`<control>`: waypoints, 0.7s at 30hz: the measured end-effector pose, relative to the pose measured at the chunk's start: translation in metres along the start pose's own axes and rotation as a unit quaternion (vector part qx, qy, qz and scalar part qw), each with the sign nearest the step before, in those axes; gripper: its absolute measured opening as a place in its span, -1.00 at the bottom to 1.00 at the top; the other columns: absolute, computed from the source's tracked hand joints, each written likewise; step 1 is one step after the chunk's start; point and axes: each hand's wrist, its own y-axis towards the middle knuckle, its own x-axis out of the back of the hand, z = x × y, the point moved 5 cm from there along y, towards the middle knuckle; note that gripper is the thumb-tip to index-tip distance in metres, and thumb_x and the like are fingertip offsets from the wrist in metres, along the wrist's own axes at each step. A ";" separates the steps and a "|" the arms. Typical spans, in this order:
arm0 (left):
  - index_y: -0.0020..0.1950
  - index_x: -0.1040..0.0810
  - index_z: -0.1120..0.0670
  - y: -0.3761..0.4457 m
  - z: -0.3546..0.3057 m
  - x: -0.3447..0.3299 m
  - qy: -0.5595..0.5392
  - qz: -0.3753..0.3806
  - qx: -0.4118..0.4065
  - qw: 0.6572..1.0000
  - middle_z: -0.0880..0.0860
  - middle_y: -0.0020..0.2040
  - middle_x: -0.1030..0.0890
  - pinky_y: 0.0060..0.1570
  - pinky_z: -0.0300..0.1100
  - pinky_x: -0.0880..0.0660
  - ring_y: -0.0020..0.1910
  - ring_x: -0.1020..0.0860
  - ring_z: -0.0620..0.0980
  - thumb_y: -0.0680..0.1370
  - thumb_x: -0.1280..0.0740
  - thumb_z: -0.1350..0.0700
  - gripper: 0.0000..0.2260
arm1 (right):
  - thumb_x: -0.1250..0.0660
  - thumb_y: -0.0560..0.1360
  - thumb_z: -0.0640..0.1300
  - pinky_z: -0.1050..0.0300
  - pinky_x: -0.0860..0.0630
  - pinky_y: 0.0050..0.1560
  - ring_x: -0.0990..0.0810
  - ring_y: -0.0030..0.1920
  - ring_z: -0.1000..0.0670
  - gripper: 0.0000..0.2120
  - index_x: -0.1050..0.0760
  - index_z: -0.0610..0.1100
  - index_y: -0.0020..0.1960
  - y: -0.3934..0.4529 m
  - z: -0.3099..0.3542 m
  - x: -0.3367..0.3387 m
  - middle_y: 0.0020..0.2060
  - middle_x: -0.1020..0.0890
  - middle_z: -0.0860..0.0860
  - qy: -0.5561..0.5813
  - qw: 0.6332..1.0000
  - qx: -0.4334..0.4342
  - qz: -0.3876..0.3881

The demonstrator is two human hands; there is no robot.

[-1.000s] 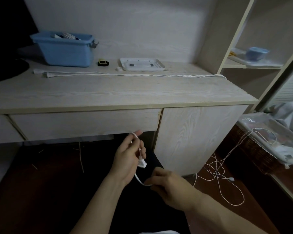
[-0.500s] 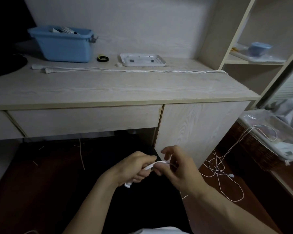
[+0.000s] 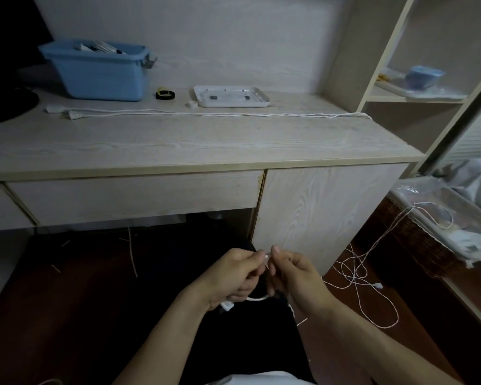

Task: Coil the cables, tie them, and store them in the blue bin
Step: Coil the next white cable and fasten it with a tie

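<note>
Below the desk (image 3: 195, 151), a white cable (image 3: 257, 298) is pinched by the left hand (image 3: 233, 276) and right hand (image 3: 296, 276), seemingly so a first coil loop can be formed.

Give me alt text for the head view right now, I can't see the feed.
Both hands, left hand and right hand, pinch a thin white cable below a pale wooden desk. A blue plastic bin sits on the desk; loose white cable tangles on the floor.

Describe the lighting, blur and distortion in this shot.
Head view: dim, flat light; the desk top is brightest, the floor under it nearly black. Wide-angle bending curves the desk edge and shelf posts. The thin white cable between both hands is soft, not crisp.
</note>
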 end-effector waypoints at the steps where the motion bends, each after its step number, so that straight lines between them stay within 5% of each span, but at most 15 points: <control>1: -0.22 -0.37 0.12 0.001 0.000 0.001 -0.007 -0.010 0.009 1.000 0.01 -0.53 -0.18 -0.54 -0.21 0.02 -0.59 -0.07 -0.10 0.69 -0.10 -0.02 -0.65 | -0.20 0.62 0.14 0.15 -0.43 -0.42 -0.52 -0.44 -0.09 -0.55 -0.52 -0.13 -0.29 0.000 0.000 0.001 -0.45 -0.48 -0.22 -0.019 1.000 0.007 -0.001; 4: -0.36 -0.28 0.02 0.002 0.004 0.008 -0.160 -0.056 0.016 0.985 -0.03 -0.53 -0.15 -0.54 -0.22 0.06 -0.59 -0.05 -0.11 0.65 -0.14 0.03 -0.63 | -0.23 0.59 0.05 0.14 -0.49 -0.43 -0.55 -0.39 -0.12 -0.62 -0.56 -0.24 -0.17 0.002 0.007 0.005 -0.39 -0.56 -0.15 -0.074 0.996 0.048 -0.014; 6: -0.40 -0.24 -0.01 0.002 0.006 0.020 -0.335 -0.093 -0.011 0.938 -0.05 -0.54 -0.13 -0.58 -0.22 0.06 -0.61 -0.06 -0.12 0.57 -0.19 0.03 -0.65 | -0.27 0.60 0.03 0.18 -0.42 -0.46 -0.49 -0.44 -0.02 -0.62 -0.56 -0.30 -0.14 0.004 0.011 0.010 -0.43 -0.52 -0.06 -0.081 0.995 0.061 -0.022; 9: -0.42 -0.24 0.00 0.000 0.005 0.051 -0.483 -0.151 -0.082 0.859 -0.08 -0.56 -0.13 -0.61 -0.21 0.02 -0.64 -0.09 -0.13 0.59 -0.13 0.04 -0.64 | -0.23 0.62 -0.28 0.39 -0.38 -0.42 -0.49 -0.46 0.20 -0.81 -0.56 -0.40 0.01 0.003 0.010 0.021 -0.47 -0.56 0.11 -0.100 0.993 0.059 -0.018; 12: -0.37 -0.30 0.02 -0.008 0.003 0.080 -0.539 -0.205 -0.138 0.806 -0.09 -0.53 -0.16 -0.61 -0.23 -0.05 -0.61 -0.11 -0.14 0.61 -0.08 0.11 -0.68 | -0.25 0.61 -0.33 0.40 -0.43 -0.38 -0.53 -0.41 0.23 -0.85 -0.58 -0.38 0.03 0.005 0.009 0.030 -0.43 -0.59 0.14 -0.132 0.990 0.041 -0.031; 16: -0.23 -0.40 0.08 -0.013 0.005 0.095 -0.567 -0.247 -0.167 0.768 -0.07 -0.44 -0.25 -0.46 -0.26 -0.20 -0.52 -0.19 -0.13 0.66 -0.06 0.14 -0.71 | -0.32 0.60 -0.12 0.22 -0.56 -0.34 -0.56 -0.37 0.10 -0.89 -0.61 -0.14 0.02 0.005 0.001 0.034 -0.38 -0.59 0.12 -0.222 0.974 -0.015 -0.033; 21: -0.18 -0.37 0.09 -0.007 0.003 0.098 -0.509 -0.313 -0.178 0.782 0.01 -0.27 -0.39 -0.14 -0.17 -0.37 -0.31 -0.38 -0.06 0.67 -0.09 0.20 -0.76 | -0.28 0.63 -0.09 0.18 -0.63 -0.23 -0.67 -0.29 0.00 -0.91 -0.43 -0.05 0.12 0.003 -0.021 0.034 -0.15 -0.67 -0.07 -0.305 0.943 -0.131 0.038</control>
